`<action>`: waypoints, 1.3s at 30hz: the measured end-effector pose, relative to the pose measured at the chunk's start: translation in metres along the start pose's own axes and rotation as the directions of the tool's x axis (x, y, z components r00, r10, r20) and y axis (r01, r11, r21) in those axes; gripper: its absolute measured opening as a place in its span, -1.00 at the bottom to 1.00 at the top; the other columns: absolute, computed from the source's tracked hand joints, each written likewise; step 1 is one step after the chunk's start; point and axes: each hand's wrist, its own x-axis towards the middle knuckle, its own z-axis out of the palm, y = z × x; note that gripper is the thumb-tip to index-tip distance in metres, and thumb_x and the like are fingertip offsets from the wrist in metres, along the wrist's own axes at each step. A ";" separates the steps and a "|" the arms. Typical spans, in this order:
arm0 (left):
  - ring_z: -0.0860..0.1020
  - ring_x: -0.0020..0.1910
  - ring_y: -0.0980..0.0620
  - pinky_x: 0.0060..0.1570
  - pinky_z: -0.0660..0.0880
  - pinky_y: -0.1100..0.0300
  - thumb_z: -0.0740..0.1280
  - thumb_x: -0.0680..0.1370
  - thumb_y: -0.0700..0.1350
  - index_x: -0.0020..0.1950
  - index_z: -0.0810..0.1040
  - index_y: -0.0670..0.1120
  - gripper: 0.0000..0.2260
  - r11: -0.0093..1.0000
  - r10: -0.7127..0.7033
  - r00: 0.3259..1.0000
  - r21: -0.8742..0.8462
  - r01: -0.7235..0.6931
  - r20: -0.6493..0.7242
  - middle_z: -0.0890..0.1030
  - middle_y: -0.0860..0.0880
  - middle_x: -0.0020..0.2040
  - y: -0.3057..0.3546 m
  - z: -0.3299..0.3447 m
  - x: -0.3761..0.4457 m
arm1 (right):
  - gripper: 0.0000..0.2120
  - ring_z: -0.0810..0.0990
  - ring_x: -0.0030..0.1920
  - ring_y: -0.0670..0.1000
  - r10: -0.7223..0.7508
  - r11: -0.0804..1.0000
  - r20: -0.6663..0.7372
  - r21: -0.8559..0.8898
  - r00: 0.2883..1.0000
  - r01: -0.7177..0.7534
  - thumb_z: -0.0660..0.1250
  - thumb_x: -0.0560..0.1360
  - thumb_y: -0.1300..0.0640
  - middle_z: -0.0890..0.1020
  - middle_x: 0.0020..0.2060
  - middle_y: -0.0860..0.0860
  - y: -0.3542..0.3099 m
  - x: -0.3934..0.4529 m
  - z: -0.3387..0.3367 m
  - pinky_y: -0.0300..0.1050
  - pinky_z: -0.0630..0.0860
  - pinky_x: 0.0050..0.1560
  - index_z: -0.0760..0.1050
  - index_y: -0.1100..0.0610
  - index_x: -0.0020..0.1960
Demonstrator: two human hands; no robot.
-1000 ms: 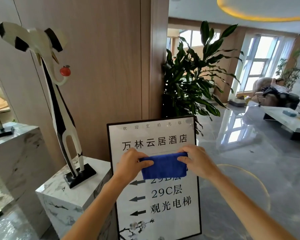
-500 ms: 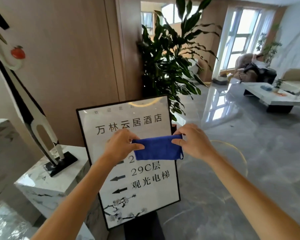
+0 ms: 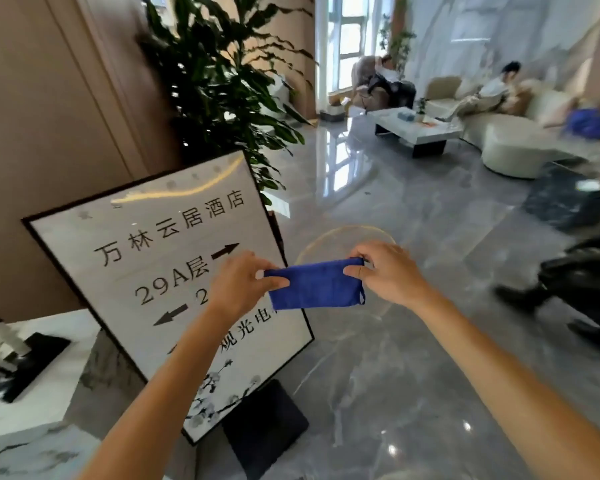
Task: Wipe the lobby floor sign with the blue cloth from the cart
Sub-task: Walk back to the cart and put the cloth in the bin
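Note:
The floor sign (image 3: 146,258) is a white board in a black frame with black characters and arrows, standing at the lower left on a dark base (image 3: 267,427). A folded blue cloth (image 3: 316,285) hangs in the air just past the sign's right edge. My left hand (image 3: 239,285) pinches its left end and overlaps the sign's face. My right hand (image 3: 388,271) pinches the right end over the grey floor. The cloth is off the sign's face except at its lower left corner.
A tall leafy plant (image 3: 222,84) stands behind the sign by the wooden wall. A white marble plinth (image 3: 32,403) holds a black statue base at the left. A low table (image 3: 416,129), cream sofas with seated people, and a blurred dark figure (image 3: 582,278) fill the right.
The view has swung right and down. Both hands carried the cloth rightward, from the middle of the sign's face to its right edge, uncovering more of the sign's text.

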 end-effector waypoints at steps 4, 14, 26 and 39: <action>0.44 -0.33 0.12 -0.31 0.34 0.14 0.50 0.47 -0.02 -0.08 0.73 -0.01 -0.90 0.990 0.119 0.992 -0.085 -0.115 0.049 0.45 0.13 -0.32 0.006 0.012 -0.003 | -0.92 0.60 0.00 0.11 0.108 0.993 -0.062 -0.031 0.992 -0.110 0.37 0.58 -0.05 0.48 -0.30 -0.17 0.004 -0.041 0.001 0.08 0.40 0.15 0.56 -0.06 -0.01; 0.53 -0.15 -0.11 -0.09 0.43 0.02 0.49 0.49 -0.07 -0.08 0.72 -0.14 -0.86 0.947 0.302 0.921 -0.189 -0.260 0.248 0.57 -0.14 -0.20 0.048 0.050 -0.043 | -0.88 0.56 0.01 0.06 0.329 0.940 -0.139 -0.039 0.934 -0.338 0.34 0.59 0.00 0.54 -0.11 -0.15 0.019 -0.150 0.004 0.23 0.45 0.25 0.58 0.00 0.09; 0.48 -0.25 -0.07 -0.24 0.35 0.15 0.51 0.48 -0.10 -0.10 0.70 -0.24 -0.81 0.852 0.510 0.786 -0.335 -0.403 0.351 0.54 -0.14 -0.26 0.139 0.105 -0.114 | -0.97 0.51 -0.19 0.03 0.520 0.848 -0.288 0.060 0.804 -0.526 0.41 0.54 0.04 0.54 -0.34 -0.18 0.048 -0.307 -0.022 0.19 0.53 0.11 0.57 -0.07 -0.05; 0.39 -0.34 0.01 -0.26 0.41 0.13 0.48 0.49 -0.04 -0.23 0.61 -0.13 -0.80 0.662 0.749 0.477 -0.529 -0.531 0.460 0.50 -0.19 -0.35 0.337 0.181 -0.261 | -0.95 0.56 -0.16 0.08 0.733 0.580 -0.528 0.157 0.428 -0.800 0.41 0.54 0.05 0.58 -0.30 -0.12 0.077 -0.562 -0.088 0.14 0.54 0.09 0.59 -0.03 0.00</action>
